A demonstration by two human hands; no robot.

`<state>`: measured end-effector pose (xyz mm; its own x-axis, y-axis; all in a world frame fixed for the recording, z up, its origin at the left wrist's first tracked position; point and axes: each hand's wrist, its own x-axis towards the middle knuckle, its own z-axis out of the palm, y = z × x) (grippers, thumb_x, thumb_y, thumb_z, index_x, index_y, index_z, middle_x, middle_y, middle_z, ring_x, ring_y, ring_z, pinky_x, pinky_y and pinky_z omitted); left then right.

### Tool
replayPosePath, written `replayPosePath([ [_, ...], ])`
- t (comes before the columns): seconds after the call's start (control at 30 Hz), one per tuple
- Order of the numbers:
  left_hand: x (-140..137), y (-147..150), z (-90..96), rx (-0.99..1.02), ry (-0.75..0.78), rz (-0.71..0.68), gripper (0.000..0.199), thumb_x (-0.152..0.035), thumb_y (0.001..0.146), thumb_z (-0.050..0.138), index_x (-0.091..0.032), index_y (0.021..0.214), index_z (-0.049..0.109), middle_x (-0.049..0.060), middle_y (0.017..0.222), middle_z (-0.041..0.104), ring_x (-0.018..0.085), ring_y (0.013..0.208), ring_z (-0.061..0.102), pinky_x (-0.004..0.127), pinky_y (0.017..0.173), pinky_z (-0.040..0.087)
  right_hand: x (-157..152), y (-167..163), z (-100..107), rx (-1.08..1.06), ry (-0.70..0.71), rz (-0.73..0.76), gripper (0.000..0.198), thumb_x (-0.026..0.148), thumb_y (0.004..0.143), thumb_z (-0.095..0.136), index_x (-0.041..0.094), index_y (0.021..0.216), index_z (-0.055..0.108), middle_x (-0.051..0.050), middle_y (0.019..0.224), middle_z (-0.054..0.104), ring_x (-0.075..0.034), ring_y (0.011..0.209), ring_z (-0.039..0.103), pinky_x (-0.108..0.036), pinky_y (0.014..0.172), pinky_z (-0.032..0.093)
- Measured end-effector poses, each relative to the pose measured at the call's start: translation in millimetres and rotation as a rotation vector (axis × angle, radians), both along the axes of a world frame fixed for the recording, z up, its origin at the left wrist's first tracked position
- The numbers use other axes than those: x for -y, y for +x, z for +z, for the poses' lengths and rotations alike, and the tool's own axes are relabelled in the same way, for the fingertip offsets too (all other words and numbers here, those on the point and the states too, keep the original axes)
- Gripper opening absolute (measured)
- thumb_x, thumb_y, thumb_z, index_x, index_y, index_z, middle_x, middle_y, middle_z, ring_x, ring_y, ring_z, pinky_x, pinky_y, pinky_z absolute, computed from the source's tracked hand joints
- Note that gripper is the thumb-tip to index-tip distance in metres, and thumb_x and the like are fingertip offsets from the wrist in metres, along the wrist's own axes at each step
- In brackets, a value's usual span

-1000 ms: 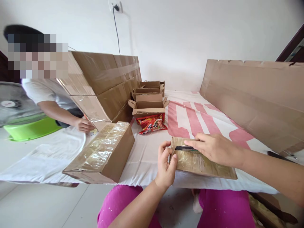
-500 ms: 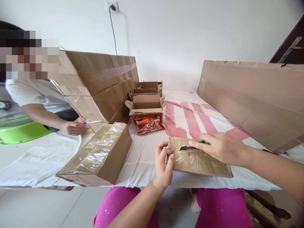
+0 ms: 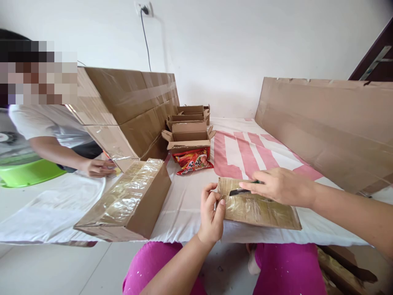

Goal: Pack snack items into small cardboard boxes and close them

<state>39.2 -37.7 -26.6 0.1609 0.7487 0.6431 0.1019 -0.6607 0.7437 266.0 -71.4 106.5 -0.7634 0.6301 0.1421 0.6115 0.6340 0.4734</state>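
A flat cardboard box [image 3: 260, 213] covered in clear shiny tape lies at the table's front edge. My left hand [image 3: 212, 213] grips its left end, thumb on the top face and fingers at the far side. In my right hand [image 3: 279, 186] is a utility knife [image 3: 238, 191], its dark blade pointing left and resting on the taped top, near my left thumb. Most of the knife's handle is hidden by my fingers. Beyond the box lies a red food packet [image 3: 193, 161], leaning against an open small carton [image 3: 190, 137].
A taped long box [image 3: 129, 200] stands to the left, before a wall of large cartons [image 3: 123, 98]. More open cartons [image 3: 187, 112] line up behind. A cardboard panel [image 3: 325, 131] stands at right. Another person's hand [image 3: 100, 168] works at far left, near a green basin [image 3: 30, 172].
My right hand has drawn the knife slightly to the left along the box top. The left hand keeps its hold. The other person's hand has shifted slightly.
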Motion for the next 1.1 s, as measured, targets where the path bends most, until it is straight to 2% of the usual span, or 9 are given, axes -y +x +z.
replayPosePath([
  [0.17, -0.2, 1.4, 0.0, 0.014, -0.008, -0.003, 0.018, -0.029, 0.094, 0.044, -0.019, 0.080, 0.049, 0.008, 0.113, 0.049, 0.022, 0.110, 0.049, 0.038, 0.093, 0.043, 7.6, 4.4, 6.3, -0.010, 0.026, -0.028, 0.039, 0.018, 0.097, 0.040, 0.024, 0.133, 0.054, -0.002, 0.077, 0.057, -0.009, 0.054, 0.045, -0.023, 0.048, 0.032],
  [0.3, 0.4, 2.2, -1.3, 0.031, -0.006, 0.002, 0.019, -0.030, 0.094, 0.043, -0.019, 0.079, 0.049, 0.009, 0.114, 0.049, 0.022, 0.110, 0.050, 0.038, 0.093, 0.043, 2.5, -6.8, -1.7, -0.068, 0.023, -0.055, 0.037, 0.025, 0.098, 0.042, 0.024, 0.133, 0.055, -0.002, 0.080, 0.057, -0.009, 0.057, 0.049, -0.023, 0.049, 0.033],
  [0.43, 1.9, 0.5, -2.7, 0.015, 0.002, 0.008, 0.020, -0.029, 0.094, 0.043, -0.019, 0.077, 0.048, 0.010, 0.115, 0.048, 0.023, 0.110, 0.050, 0.039, 0.093, 0.043, -4.2, -15.0, -7.7, -0.071, -0.011, -0.025, 0.037, 0.024, 0.098, 0.043, 0.026, 0.133, 0.054, -0.002, 0.084, 0.058, -0.009, 0.056, 0.048, -0.023, 0.051, 0.034],
  [0.67, 2.0, 0.4, -1.2, 0.005, 0.010, 0.013, 0.019, -0.029, 0.094, 0.043, -0.019, 0.079, 0.049, 0.009, 0.116, 0.048, 0.022, 0.109, 0.051, 0.037, 0.090, 0.044, 10.8, 2.6, 9.0, 0.076, -0.037, -0.030, 0.044, 0.013, 0.095, 0.041, 0.021, 0.137, 0.050, -0.002, 0.080, 0.056, -0.010, 0.051, 0.043, -0.026, 0.048, 0.027],
  [0.83, 4.9, 1.6, -2.8, -0.012, 0.008, 0.009, 0.017, -0.029, 0.094, 0.043, -0.020, 0.081, 0.049, 0.010, 0.118, 0.048, 0.023, 0.112, 0.050, 0.039, 0.093, 0.044, 24.7, 12.5, 17.8, 0.118, -0.026, -0.060, 0.044, 0.013, 0.093, 0.045, 0.022, 0.136, 0.050, -0.001, 0.079, 0.055, -0.010, 0.052, 0.042, -0.028, 0.049, 0.024],
  [0.97, 7.0, 1.8, -5.2, -0.018, 0.007, -0.009, 0.019, -0.031, 0.095, 0.042, -0.019, 0.081, 0.048, 0.011, 0.120, 0.047, 0.023, 0.114, 0.049, 0.040, 0.094, 0.043, 23.2, 13.0, 20.4, 0.073, 0.019, -0.047, 0.042, 0.015, 0.094, 0.043, 0.024, 0.134, 0.051, 0.000, 0.078, 0.055, -0.010, 0.051, 0.041, -0.027, 0.049, 0.025],
  [1.1, 7.1, 2.6, -4.6, 0.002, 0.021, -0.011, 0.020, -0.031, 0.095, 0.041, -0.019, 0.080, 0.048, 0.011, 0.119, 0.047, 0.023, 0.113, 0.049, 0.040, 0.094, 0.043, 14.1, -1.7, 16.7, -0.006, 0.046, -0.043, 0.040, 0.016, 0.096, 0.040, 0.024, 0.133, 0.053, -0.001, 0.081, 0.056, -0.009, 0.054, 0.044, -0.026, 0.050, 0.029],
])
